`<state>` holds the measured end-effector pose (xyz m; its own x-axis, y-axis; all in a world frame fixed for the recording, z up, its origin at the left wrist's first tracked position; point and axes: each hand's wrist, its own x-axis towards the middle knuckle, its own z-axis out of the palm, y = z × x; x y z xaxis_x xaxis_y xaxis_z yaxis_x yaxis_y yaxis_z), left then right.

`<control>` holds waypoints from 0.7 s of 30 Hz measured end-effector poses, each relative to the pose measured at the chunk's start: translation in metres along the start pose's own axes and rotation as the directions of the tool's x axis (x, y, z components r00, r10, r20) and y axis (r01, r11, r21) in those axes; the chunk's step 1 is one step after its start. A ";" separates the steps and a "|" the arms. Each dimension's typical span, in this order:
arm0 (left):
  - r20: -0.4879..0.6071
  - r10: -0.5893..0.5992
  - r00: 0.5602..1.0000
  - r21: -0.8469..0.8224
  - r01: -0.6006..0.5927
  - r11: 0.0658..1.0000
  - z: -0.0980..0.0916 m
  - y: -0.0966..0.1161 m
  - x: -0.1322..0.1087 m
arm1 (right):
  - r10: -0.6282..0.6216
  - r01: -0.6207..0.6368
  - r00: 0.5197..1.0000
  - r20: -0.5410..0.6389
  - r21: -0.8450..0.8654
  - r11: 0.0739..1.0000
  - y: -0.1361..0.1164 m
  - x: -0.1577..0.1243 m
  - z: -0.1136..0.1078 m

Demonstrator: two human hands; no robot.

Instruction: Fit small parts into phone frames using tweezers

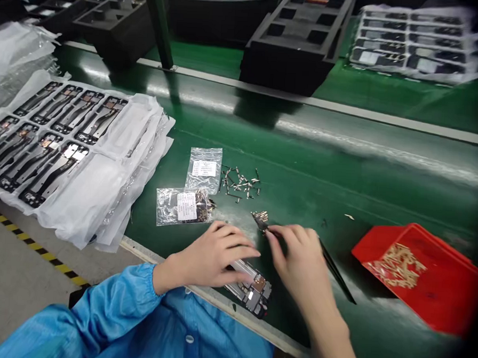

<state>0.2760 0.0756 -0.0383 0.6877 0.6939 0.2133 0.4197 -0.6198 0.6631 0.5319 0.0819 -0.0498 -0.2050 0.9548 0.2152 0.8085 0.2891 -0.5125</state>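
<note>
My left hand [222, 258] lies over a partly assembled phone [253, 292] near the table's front edge. Its fingers are apart and stretched above the phone's upper part, which they partly cover. With thumb and forefinger pinched together, my right hand [297, 257] is at a small dark piece [259, 223] beside a little pile of metal parts [262, 215]. Whatever sits between those fingertips is too small to make out. Black tweezers [340, 275], or a similar thin tool, stick out behind the right hand; whether the hand grips them is hidden.
Small loose parts [241, 184] lie beyond my hands, next to two labelled plastic bags [205, 169]. To the right stands a red tray [449, 297] holding brass-coloured pieces [402, 267]. Stacked white trays [133, 125] of phone frames fill the left. Black foam boxes [289, 64] stand at the back.
</note>
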 end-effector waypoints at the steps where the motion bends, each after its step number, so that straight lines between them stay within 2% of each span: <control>1: -0.047 -0.031 0.998 -0.009 0.031 0.999 -0.005 0.000 0.009 | 0.018 -0.018 1.000 0.019 0.033 0.999 -0.002 0.010 0.006; 4: -0.180 -0.197 0.964 -0.085 0.185 0.979 -0.025 -0.002 0.042 | 0.034 -0.036 0.999 0.028 0.105 0.994 0.002 0.031 0.016; 6: -0.168 -0.353 0.920 -0.133 0.334 0.933 -0.034 -0.006 0.063 | 0.026 -0.028 1.000 0.012 0.183 0.983 0.005 0.040 0.015; 8: -0.092 -0.433 0.897 -0.156 0.417 0.896 -0.037 -0.012 0.081 | 0.017 -0.010 1.000 -0.024 0.261 0.965 0.006 0.046 0.011; 11: -0.035 -0.414 0.910 -0.241 0.394 0.887 -0.027 -0.019 0.096 | -0.008 0.032 0.997 -0.075 0.326 0.945 0.001 0.048 0.004; 15: -0.016 -0.390 0.921 -0.347 0.361 0.866 -0.013 -0.027 0.096 | -0.048 0.067 0.997 -0.068 0.322 0.944 0.001 0.043 -0.003; 19: 0.031 -0.280 0.960 -0.343 0.273 0.899 -0.017 -0.032 0.091 | -0.040 0.063 0.996 -0.079 0.310 0.949 0.010 0.040 -0.005; 21: 0.061 -0.276 0.959 -0.348 0.280 0.895 -0.018 -0.032 0.090 | -0.065 0.081 0.996 -0.060 0.319 0.944 0.012 0.039 -0.004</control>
<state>0.3138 0.1650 -0.0273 0.5799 0.8144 -0.0224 0.3618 -0.2328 0.9027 0.5356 0.1223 -0.0446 -0.2235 0.9283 0.2973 0.5712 0.3719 -0.7317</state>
